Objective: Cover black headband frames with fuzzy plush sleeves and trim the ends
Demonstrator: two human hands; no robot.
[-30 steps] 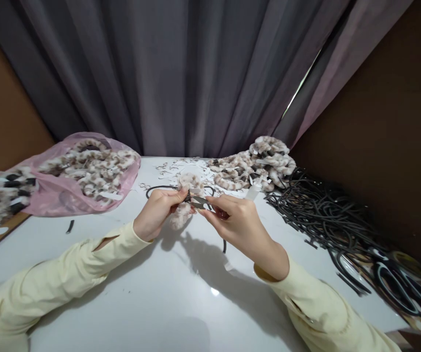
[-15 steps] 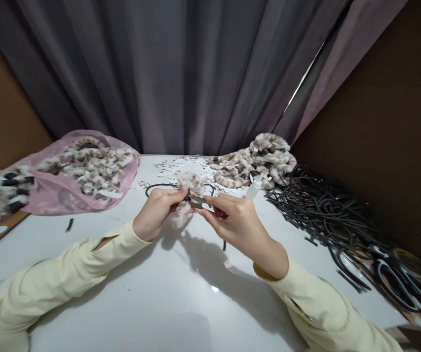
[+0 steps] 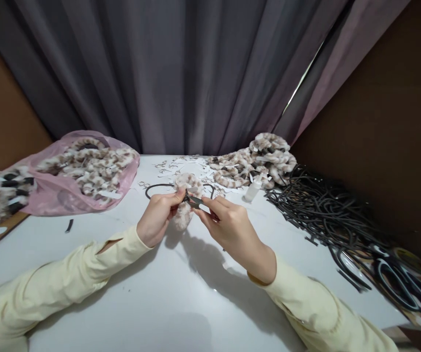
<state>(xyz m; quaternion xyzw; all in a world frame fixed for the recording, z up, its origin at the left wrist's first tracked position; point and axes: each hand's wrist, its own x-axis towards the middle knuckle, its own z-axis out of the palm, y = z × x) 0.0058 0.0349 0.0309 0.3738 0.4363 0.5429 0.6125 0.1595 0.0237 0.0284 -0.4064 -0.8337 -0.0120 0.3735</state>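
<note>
Over the middle of the table, my left hand [image 3: 159, 215] pinches a fluffy cream-and-brown plush strip [image 3: 183, 217] at a dark part between thumb and fingers. A black cord loop [image 3: 156, 187] shows behind my hands on both sides of the plush. My right hand [image 3: 228, 220] is closed on a small dark metal tool [image 3: 195, 201] with two arms, its tip touching or very near the dark part at my left thumb. The exact contact is too small to make out.
Left stands a pink plastic bag [image 3: 129, 168] of plush pieces. Small metal rings and hooks [image 3: 162, 166] lie at the back. More plush [image 3: 272, 151], a clear bottle [image 3: 253, 189], black cords [image 3: 316, 210] and scissors [image 3: 393, 283] are on the right. A short black piece [image 3: 69, 225] lies left.
My right hand has shifted slightly left, showing more of the clear bottle. My left hand has moved slightly right and down. Both keep their hold.
</note>
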